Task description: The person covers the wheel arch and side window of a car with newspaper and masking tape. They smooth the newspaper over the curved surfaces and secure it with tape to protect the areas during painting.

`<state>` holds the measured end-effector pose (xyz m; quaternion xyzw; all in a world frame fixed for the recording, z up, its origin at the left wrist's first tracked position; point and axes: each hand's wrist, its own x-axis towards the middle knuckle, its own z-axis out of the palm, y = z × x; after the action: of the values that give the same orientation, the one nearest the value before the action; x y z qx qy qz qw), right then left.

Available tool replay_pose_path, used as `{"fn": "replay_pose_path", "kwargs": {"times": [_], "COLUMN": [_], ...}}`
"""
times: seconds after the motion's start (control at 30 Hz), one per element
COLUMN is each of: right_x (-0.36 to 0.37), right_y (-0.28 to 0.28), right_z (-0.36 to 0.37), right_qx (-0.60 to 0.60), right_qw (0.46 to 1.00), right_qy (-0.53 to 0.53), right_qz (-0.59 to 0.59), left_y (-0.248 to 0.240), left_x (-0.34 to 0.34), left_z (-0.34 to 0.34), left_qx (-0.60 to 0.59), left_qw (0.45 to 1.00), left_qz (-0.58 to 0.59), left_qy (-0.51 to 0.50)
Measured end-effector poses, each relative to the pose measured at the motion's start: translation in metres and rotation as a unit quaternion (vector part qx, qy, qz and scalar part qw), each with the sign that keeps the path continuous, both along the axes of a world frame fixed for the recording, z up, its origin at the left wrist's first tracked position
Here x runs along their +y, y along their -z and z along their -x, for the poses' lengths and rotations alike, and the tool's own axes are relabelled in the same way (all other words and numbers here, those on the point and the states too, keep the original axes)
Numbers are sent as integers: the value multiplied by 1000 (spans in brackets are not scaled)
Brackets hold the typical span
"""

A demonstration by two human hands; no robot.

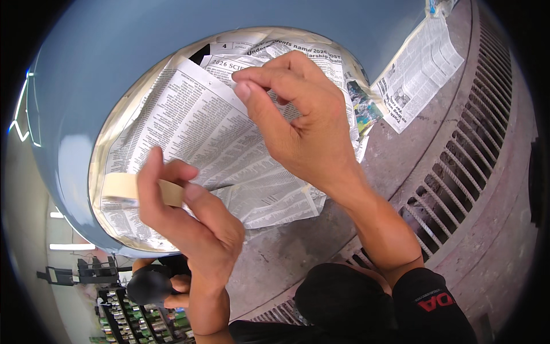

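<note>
My left hand (pixel 189 223) is closed on a roll of pale masking tape (pixel 121 186), its fingers hooked through and around the ring. To the right and higher up, my right hand (pixel 306 117) has thumb and forefinger brought together in a pinch; whatever lies between the tips, if anything, is too small to make out. Behind both hands, newspaper sheets (pixel 177 109) cover the wheel arch opening of a blue-grey car body (pixel 172 28). Pale tape (pixel 105 143) runs along the curved edge of the arch. The lower sheets hang loose and creased.
More newspaper (pixel 421 69) hangs from the car's lower edge at the upper right. A metal floor grate (pixel 458 166) curves through the concrete floor (pixel 275 258). At the lower left another person (pixel 150 285) is near a rack of cans (pixel 129 315).
</note>
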<state>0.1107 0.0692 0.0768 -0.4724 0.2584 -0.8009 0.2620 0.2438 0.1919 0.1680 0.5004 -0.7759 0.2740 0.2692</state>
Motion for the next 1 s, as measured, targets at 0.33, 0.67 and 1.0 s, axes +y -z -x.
{"fn": "replay_pose_path", "kwargs": {"times": [0.33,0.67,1.0], "right_x": [62,78,5], "right_y": [-11,-21,-25], "right_z": [42,60,62], "right_qx": [50,158,284], "right_qw": [946,983,949], "right_qy": [-321,0,36], "right_qz": [1,94,131], "left_y": [-3,-33,77], "left_x": [20,9,39], "left_z": [25,18,7], "left_qx": [247,155,181], "left_qw": [914,929,970], "left_qz": [-306,-334,-154], "left_qy": [98,-34,-55]}}
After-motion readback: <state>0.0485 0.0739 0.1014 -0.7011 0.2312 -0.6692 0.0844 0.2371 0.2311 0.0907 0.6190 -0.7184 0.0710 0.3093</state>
